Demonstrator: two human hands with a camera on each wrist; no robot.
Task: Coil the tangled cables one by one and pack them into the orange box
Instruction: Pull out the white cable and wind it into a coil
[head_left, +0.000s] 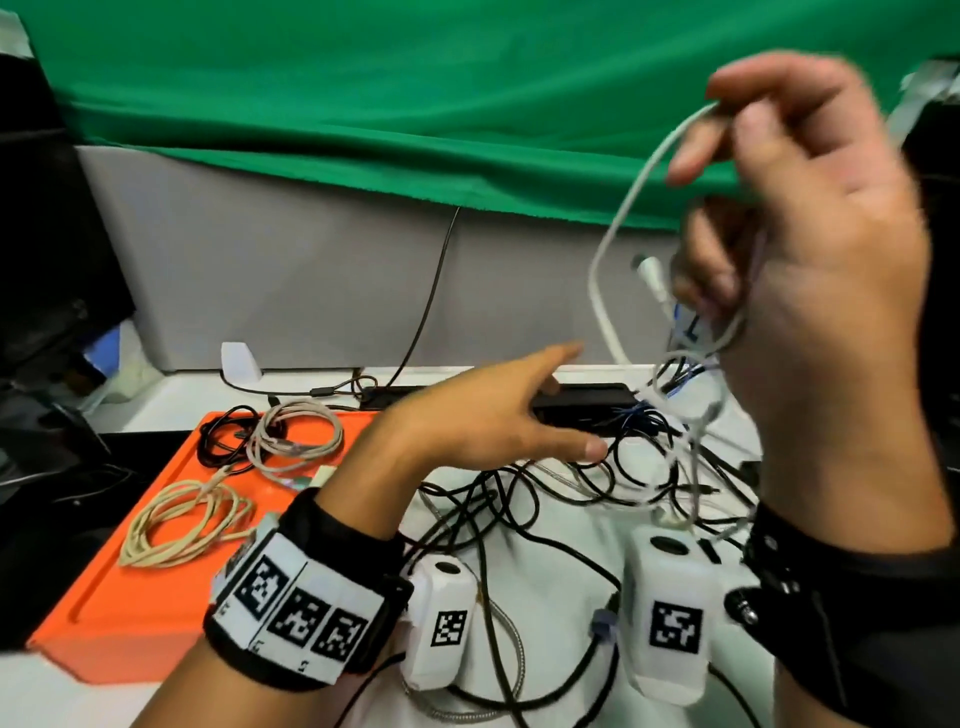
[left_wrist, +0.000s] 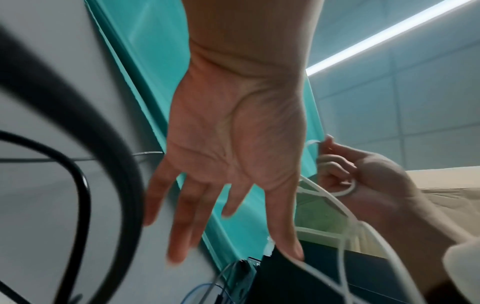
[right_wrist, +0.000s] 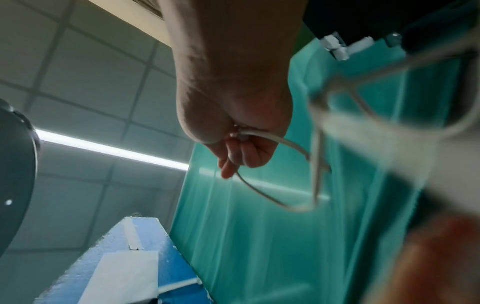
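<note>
Right hand (head_left: 810, 249) raised, pinching white cable (head_left: 623, 218)

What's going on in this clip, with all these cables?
A person is sorting tangled cables. The right hand holds a white cable raised above the pile on the table, its lower part trailing into the tangle. The left hand is open, reaching over the pile and holding nothing. Three coils already lie in the orange box.

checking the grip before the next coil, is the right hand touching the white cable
Touching. The right wrist view shows the right hand with its fingers curled round the white cable; the head view agrees.
</note>
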